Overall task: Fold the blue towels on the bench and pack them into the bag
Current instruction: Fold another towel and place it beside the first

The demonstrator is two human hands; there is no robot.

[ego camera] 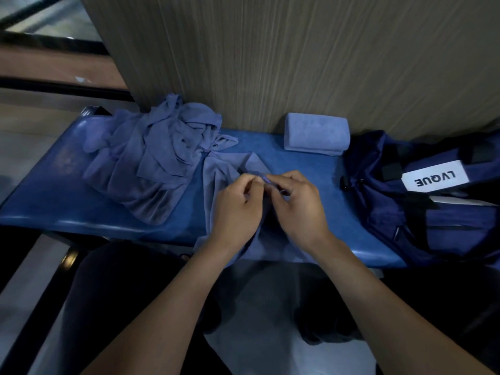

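A loose blue towel (221, 171) lies across the middle of the blue bench (54, 209) and hangs over its front edge. My left hand (238, 207) and my right hand (297, 204) pinch its edge close together, fingertips almost touching. A crumpled heap of blue towels (154, 155) sits to the left. One folded blue towel (316, 133) rests against the wall at the back. The dark blue bag (422, 201) with a white label lies on the bench's right end.
A wood-grain wall panel (270, 55) rises directly behind the bench. Dark floor and my legs lie below the front edge. Railings and a tiled floor show at the far left.
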